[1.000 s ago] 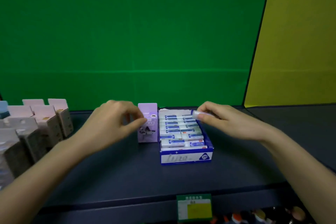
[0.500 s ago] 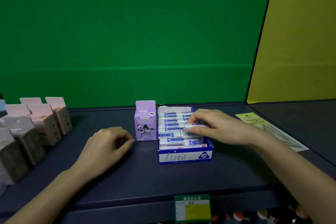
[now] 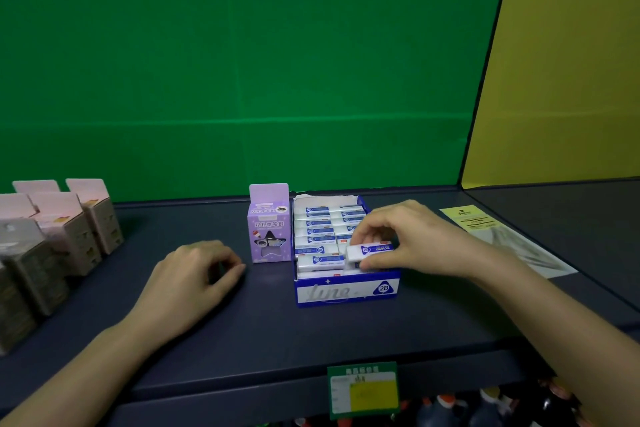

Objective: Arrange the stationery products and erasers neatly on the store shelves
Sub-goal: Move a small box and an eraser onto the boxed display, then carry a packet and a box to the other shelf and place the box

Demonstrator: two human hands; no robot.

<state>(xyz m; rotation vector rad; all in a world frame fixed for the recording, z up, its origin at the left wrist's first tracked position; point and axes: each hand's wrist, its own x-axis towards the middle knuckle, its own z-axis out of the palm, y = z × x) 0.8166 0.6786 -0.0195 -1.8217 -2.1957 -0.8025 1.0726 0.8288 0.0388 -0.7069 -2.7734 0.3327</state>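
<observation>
Head view: right hand pinches a white blue-sleeved eraser, long axis crosswise, just above the front-right gap of the blue cardboard eraser box on the dark shelf; left hand rests loosely curled, empty, farther off.

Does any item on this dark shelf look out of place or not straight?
Yes. One white eraser with a blue label, pinched by the right hand, sits tilted above the neat rows in the blue-and-white cardboard eraser box. Nothing looks damaged or spilled.
</observation>
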